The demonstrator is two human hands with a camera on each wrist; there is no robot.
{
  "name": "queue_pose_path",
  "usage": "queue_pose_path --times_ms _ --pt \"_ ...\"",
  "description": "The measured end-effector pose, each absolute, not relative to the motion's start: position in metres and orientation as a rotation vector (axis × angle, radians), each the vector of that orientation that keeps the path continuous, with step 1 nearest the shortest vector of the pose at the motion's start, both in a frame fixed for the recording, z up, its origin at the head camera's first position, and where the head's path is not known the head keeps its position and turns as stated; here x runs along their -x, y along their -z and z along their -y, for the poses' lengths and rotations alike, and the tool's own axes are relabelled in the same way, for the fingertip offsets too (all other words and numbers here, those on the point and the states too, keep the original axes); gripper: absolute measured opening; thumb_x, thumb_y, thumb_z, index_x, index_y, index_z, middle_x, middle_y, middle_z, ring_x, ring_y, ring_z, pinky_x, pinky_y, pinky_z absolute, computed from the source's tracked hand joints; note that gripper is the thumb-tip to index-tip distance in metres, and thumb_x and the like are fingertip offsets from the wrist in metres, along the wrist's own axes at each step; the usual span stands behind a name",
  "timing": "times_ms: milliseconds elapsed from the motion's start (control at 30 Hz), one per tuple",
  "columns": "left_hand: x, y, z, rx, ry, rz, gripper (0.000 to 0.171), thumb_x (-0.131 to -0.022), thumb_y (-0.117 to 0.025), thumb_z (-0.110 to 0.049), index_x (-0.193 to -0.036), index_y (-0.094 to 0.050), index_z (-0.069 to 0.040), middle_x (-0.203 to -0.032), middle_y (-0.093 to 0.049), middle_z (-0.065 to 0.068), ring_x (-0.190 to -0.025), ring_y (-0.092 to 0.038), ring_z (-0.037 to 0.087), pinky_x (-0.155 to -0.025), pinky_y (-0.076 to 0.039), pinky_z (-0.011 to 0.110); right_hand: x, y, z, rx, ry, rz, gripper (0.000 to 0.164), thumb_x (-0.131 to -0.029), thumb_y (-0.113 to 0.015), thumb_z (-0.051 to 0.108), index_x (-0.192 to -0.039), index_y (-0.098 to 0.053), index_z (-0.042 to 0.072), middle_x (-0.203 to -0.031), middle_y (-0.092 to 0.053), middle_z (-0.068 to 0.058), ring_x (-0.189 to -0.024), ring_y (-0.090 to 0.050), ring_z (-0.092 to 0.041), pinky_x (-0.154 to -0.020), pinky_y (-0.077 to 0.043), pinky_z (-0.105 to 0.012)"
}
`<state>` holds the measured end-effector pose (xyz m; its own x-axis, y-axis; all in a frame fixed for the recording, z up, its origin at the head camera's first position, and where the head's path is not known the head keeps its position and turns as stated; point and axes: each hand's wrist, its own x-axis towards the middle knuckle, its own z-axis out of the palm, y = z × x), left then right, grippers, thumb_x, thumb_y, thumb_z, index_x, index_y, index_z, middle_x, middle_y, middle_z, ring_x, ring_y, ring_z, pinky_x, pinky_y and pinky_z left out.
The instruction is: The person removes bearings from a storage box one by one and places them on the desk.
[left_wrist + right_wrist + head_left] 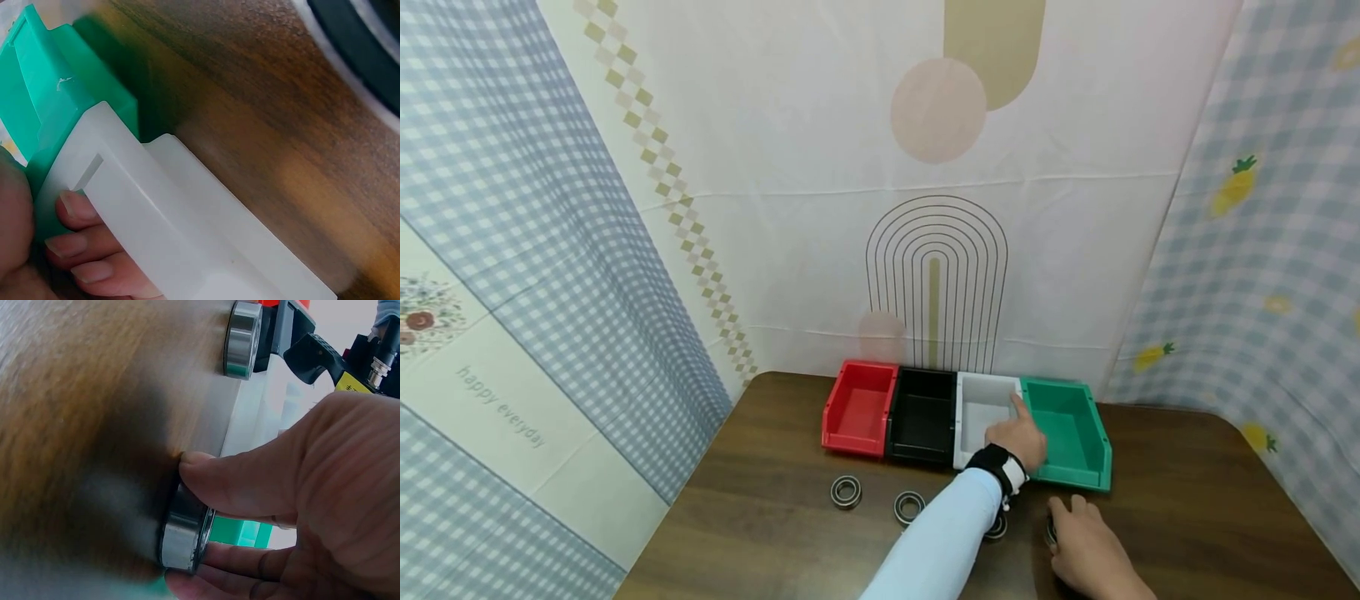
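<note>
My left hand (1018, 442) is at the seam between the white bin (970, 417) and the green bin (1075, 437), index finger stretched along the shared walls. In the left wrist view, its other fingers (94, 244) curl round the wall of the white bin (144, 200). On the table in front of the green bin, my right hand (1086, 546) pinches a steel ball bearing (181, 540) between thumb and fingers. The bearing stands close over the wood in the right wrist view. Another bearing (997, 529) is partly hidden beneath the left forearm.
To the left of the white bin stand a black bin (922, 417) and a red bin (860, 408), all in one row. Two more bearings (846, 505) lie on the brown table (760, 500) before them. A patterned cloth (812, 250) hangs behind the table.
</note>
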<state>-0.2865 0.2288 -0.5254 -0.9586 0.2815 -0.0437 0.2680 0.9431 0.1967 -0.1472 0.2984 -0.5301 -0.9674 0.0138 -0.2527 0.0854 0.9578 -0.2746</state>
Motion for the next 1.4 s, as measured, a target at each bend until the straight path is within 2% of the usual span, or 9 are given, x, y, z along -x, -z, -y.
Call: queue_pose_path --times_ms 267,567,867,1400 --pt "0.2886 0.5240 -0.2285 -0.412 -0.321 -3.005 0.076 -0.111 -0.047 -0.043 -0.173 -0.010 -0.021 -0.043 -0.040 -0.005 -0.034 -0.022 0.015 -0.038 -0.022 0.034 0.1477 0.5292 -0.2972 -0.075 0.422 -2.850 0.064 -0.090 -0.081 0.010 -0.144 -0.055 -0.012 -0.142 -0.050 -0.043 -0.131 -0.049 -0.061 -0.102 -0.051 -0.066" --pt "0.2882 0.5246 -0.2297 -0.404 -0.306 -3.016 0.076 -0.110 -0.048 -0.043 -0.173 -0.012 -0.020 -0.044 -0.045 -0.006 -0.036 -0.027 0.016 -0.039 -0.026 0.034 0.1453 0.5299 -0.2967 -0.079 0.423 -2.861 0.065 -0.088 -0.082 0.009 -0.143 -0.056 -0.012 -0.138 -0.053 -0.040 -0.128 -0.053 -0.057 -0.100 -0.052 -0.065" --pt "0.2892 0.5235 -0.2278 -0.431 -0.280 -3.005 0.077 -0.111 -0.046 -0.046 -0.173 -0.009 -0.020 -0.043 -0.041 -0.005 -0.035 -0.025 0.016 -0.040 -0.024 0.035 0.1448 0.5297 -0.2973 -0.064 0.405 -2.886 0.065 -0.088 -0.082 0.010 -0.143 -0.056 -0.012 -0.138 -0.053 -0.040 -0.128 -0.052 -0.059 -0.099 -0.053 -0.065" --pt "0.2874 0.5255 -0.2294 -0.430 -0.259 -3.022 0.076 -0.112 -0.045 -0.047 -0.173 -0.010 -0.019 -0.043 -0.043 -0.006 -0.035 -0.025 0.015 -0.038 -0.025 0.034 0.1411 0.5297 -0.2969 -0.067 0.424 -2.892 0.065 -0.088 -0.082 0.009 -0.143 -0.056 -0.013 -0.142 -0.051 -0.043 -0.130 -0.051 -0.060 -0.101 -0.051 -0.066"
